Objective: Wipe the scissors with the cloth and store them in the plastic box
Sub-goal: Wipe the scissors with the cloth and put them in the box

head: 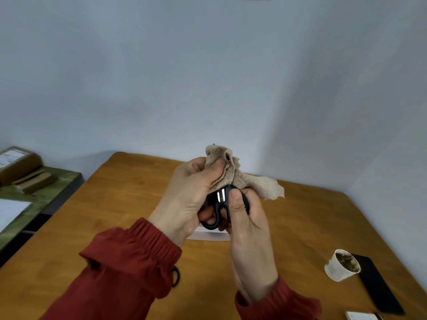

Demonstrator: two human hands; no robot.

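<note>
One pair of scissors (218, 205) and one cloth (245, 181) sit between the hands above the surface (138, 192). The left hand (191, 192) pinches the cloth over the blades, and the right hand (247, 227) grips the handles.

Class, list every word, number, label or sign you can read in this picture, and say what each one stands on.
No text here can be read.
White label on the brown cardboard box: print too blurred to read.
Stained white paper cup, black-handled scissors, beige cloth: no writing visible.
</note>
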